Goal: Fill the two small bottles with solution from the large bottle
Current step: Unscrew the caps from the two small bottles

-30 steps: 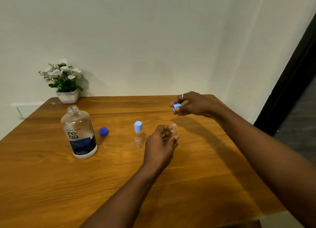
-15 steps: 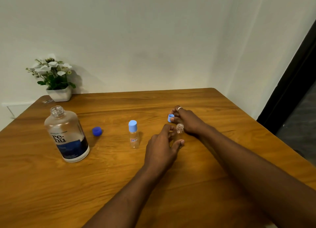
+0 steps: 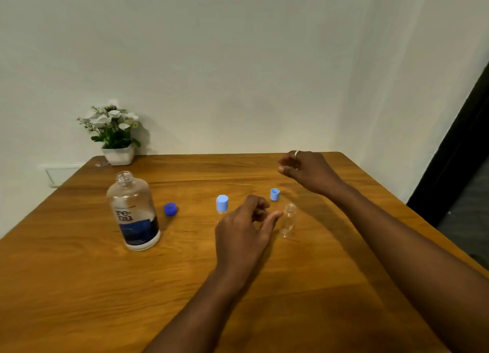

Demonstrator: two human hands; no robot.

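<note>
The large clear bottle with a dark blue label stands uncapped on the left of the wooden table; its dark blue cap lies just to its right. One small bottle keeps its light blue cap and is partly hidden behind my left hand. The other small clear bottle stands uncapped just right of that hand's fingertips, not gripped. Its light blue cap rests on the table behind it. My right hand hovers above the far right of the table, fingers loosely curled, holding nothing.
A white pot of white flowers sits at the table's far left corner against the wall. A dark door frame runs down the right side beyond the table's right edge.
My right hand set the light blue cap down on the table and lifted away up and to the right. My left hand let go of the uncapped small bottle.
</note>
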